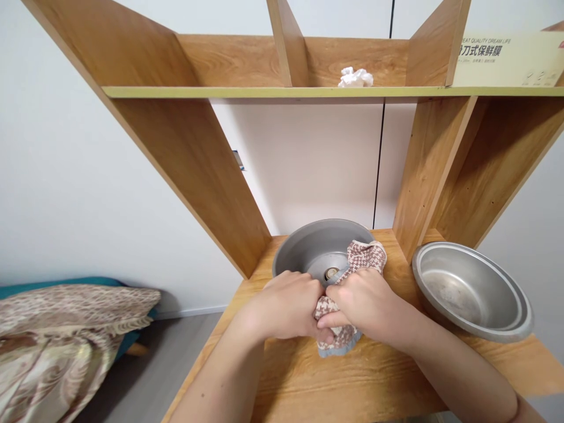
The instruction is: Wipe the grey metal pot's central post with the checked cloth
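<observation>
A grey metal pot [308,247] stands on the wooden tabletop [308,376] in front of me. Over its near rim lies a brown-and-white patterned cloth [368,254]. My left hand [286,302] and my right hand [368,296] meet at the pot's front edge, both with fingers closed on the cloth. A small round fitting [331,273] shows at the bottom of the pot. The near part of the rim is hidden behind my hands.
A shiny steel basin [471,294] sits to the right on the table. Wooden shelf boards rise on both sides; the upper shelf [308,91] holds a crumpled white paper [355,77] and a printed box [506,59]. A patterned blanket [66,323] lies lower left.
</observation>
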The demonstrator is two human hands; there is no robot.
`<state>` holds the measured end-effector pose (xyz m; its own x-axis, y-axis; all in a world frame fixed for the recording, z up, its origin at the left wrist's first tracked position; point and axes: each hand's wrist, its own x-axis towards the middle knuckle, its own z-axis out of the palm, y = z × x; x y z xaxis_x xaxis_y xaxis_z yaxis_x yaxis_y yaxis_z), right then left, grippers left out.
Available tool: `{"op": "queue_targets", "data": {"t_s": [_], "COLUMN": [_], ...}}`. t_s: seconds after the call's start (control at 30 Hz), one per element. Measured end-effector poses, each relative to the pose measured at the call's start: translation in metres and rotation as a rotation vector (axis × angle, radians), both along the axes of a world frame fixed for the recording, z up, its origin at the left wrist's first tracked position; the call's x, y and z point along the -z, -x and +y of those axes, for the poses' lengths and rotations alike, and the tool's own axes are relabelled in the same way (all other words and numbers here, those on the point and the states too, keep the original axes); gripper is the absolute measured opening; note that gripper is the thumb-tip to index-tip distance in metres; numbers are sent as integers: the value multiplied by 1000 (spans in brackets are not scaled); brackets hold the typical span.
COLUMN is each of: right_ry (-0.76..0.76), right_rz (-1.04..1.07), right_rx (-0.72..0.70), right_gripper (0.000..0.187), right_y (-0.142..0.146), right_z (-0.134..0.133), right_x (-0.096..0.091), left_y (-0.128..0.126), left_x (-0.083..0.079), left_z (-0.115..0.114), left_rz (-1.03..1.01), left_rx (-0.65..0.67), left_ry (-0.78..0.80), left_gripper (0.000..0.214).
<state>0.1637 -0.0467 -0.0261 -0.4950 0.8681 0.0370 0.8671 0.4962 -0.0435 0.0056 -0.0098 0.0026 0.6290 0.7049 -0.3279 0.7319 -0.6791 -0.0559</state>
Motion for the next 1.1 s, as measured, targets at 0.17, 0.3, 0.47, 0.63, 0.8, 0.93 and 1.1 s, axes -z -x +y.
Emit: {"op": "queue_targets", "data": {"t_s": [0.17, 0.3, 0.47, 0.63, 0.8, 0.93, 1.1], "right_ry": [-36, -22, -31, -50, -65, -58, -33], "right_rz": [15, 22, 21, 18, 23, 24, 10], "right_rx": [-11, -10, -15, -15, -20, -26, -10], "right_gripper": [55, 56, 57, 58, 55, 57, 57], "right_y": [0, 0, 0, 0, 0, -1, 0], "right_z": [1, -1, -1, 1, 2, 2, 1], "right_x": [4, 1, 0, 5, 8, 7, 3], "left_y": [0, 0, 0, 1, 1, 1, 0], "left_x": [1, 1, 1, 2, 2, 1, 0], "left_z": [0, 1, 2, 1, 1, 0, -1], "left_rz": [7, 8, 9, -14, -15, 3, 3], "left_rx": [19, 26, 24, 12, 11, 8, 3], "left_ry": [-5, -13, -5, -3, -6, -9, -18], "left_gripper": [43, 43, 43, 42, 42, 42, 41]}}
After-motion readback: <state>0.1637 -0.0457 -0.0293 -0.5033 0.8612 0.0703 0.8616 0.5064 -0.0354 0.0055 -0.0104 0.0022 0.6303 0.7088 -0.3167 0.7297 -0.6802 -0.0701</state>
